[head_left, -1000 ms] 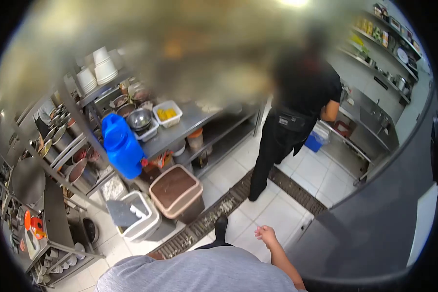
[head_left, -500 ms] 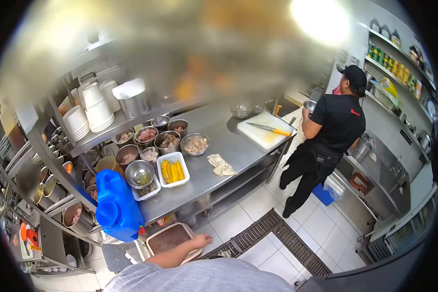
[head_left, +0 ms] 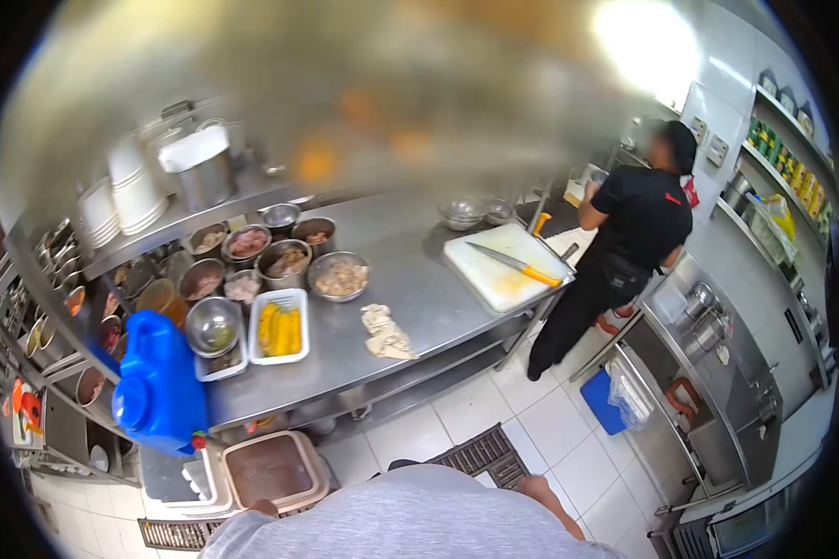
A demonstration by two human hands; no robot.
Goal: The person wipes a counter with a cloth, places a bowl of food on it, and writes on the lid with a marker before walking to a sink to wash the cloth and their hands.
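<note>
Low at the right edge of the grey shirt, my right hand (head_left: pixel 536 486) is blurred, over the tiled floor beside the drain grate (head_left: pixel 480 455); its fingers cannot be made out. Only a small patch of skin shows on my left side, near the brown-lidded container (head_left: pixel 266 470); my left hand itself is out of sight. On the steel counter (head_left: pixel 382 242) ahead lie a crumpled cloth (head_left: pixel 385 334), a white basket of yellow pieces (head_left: pixel 281 326), bowls of raw meat (head_left: pixel 338 277) and a blue jug (head_left: pixel 163 373) at the left end.
A co-worker in black (head_left: pixel 643 214) stands beyond the counter's right end. Near that end, a yellow-handled knife (head_left: pixel 513 264) rests on a white cutting board (head_left: pixel 475 279). Shelves of bottles and cans (head_left: pixel 783 172) line the right wall, above a steel sink unit (head_left: pixel 750 401).
My left hand has drawn back out of view from above the brown-lidded container. My right arm has appeared at the lower right. The counter has shifted left in view; the co-worker has turned and moved.
</note>
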